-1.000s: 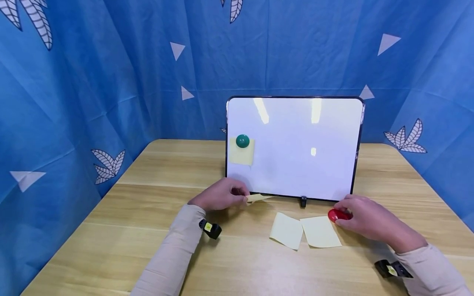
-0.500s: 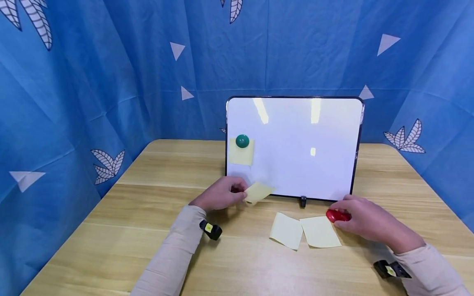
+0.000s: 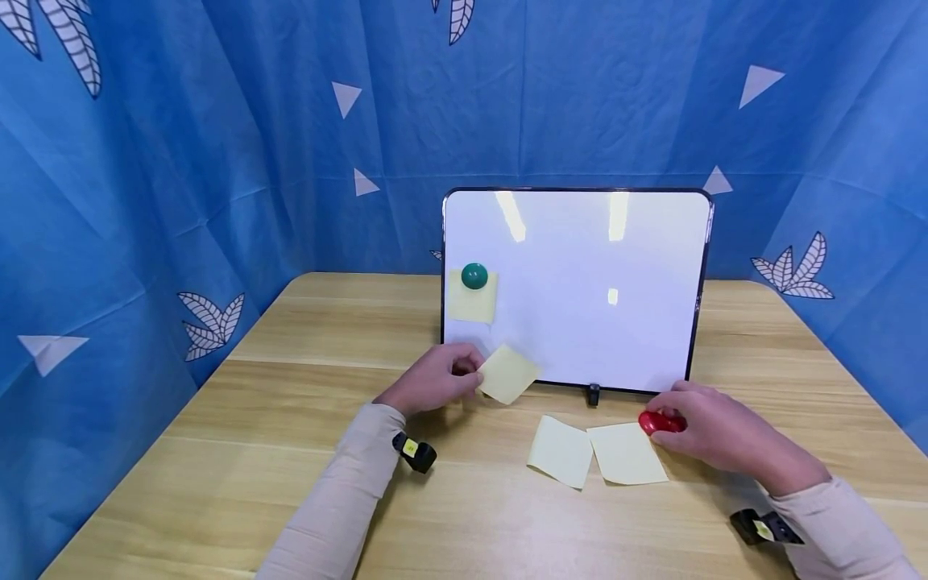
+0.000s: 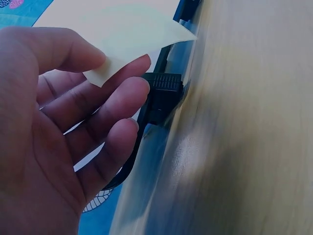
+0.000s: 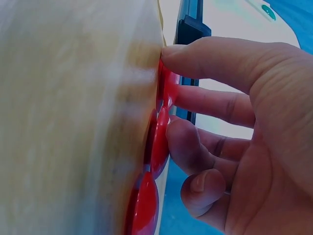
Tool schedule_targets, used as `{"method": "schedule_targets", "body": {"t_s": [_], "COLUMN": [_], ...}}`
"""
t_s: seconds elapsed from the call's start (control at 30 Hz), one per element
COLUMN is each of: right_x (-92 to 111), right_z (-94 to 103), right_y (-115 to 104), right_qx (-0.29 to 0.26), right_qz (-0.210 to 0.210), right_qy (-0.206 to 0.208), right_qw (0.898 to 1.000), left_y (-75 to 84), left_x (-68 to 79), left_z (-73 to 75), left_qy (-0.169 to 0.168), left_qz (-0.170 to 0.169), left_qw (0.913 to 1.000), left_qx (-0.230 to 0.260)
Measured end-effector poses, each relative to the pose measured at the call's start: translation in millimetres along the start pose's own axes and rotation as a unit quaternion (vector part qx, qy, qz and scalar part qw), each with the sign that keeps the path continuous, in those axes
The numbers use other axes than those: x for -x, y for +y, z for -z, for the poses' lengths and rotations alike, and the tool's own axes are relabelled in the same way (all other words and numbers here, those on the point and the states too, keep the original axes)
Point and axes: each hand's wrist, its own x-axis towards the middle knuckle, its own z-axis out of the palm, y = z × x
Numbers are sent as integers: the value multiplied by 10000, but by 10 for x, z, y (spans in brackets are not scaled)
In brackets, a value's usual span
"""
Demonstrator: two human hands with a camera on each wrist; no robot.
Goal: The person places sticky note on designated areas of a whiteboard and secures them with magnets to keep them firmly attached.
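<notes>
Whiteboard (image 3: 580, 266), one, dark-framed, standing on the wooden counter (image 3: 326, 322); all places are given from it. Left hand (image 3: 435, 377): in front of the whiteboard's lower left corner; grip closed, thumb and index finger pinching the held note (image 3: 509, 374) by a corner, remaining fingers loosely curled. Held note, pale yellow, one: raised before the whiteboard's lower edge, its face turned diamond-wise; contact with the frame cannot be told. Right hand (image 3: 714, 423): in front of the whiteboard's lower right corner; grip closed, thumb and index finger about the nearest red dome (image 5: 168, 85), presumably a magnet. Further red domes, two, in a row behind it: second dome (image 5: 160, 142), third dome (image 5: 145, 205). Loose notes, two, on the counter before the whiteboard: left sheet (image 3: 561, 453), right sheet (image 3: 627, 453). Green dome (image 3: 474, 275), one, over the posted note (image 3: 473, 306), at the whiteboard's left side. Handling remarks, by judgement: the corner pinch should be light, lest the paper crease; the sheet is best turned square to the whiteboard's edges; the nearest dome should be parted sideways from its neighbours, which may cling and follow.
</notes>
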Motion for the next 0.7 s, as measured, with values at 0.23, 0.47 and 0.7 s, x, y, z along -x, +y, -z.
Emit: {"method": "schedule_targets", "body": {"t_s": [0.23, 0.47, 0.7], "right_x": [1, 7, 10], "right_z": [-20, 1, -14], "right_y": [-10, 3, 3], "right_qx": [35, 107, 125], "right_qz": [-56, 47, 74], "right_qy": [85, -42, -39], "right_qw": [9999, 9999, 9999], "left_y": [11, 40, 26], "left_x": [-2, -4, -5], "left_z": [-2, -5, -6], "left_qy": [118, 32, 98], "left_qz": [110, 121, 58], "left_qw": [9996, 9953, 9961], "left_qx": [227, 960, 878]}}
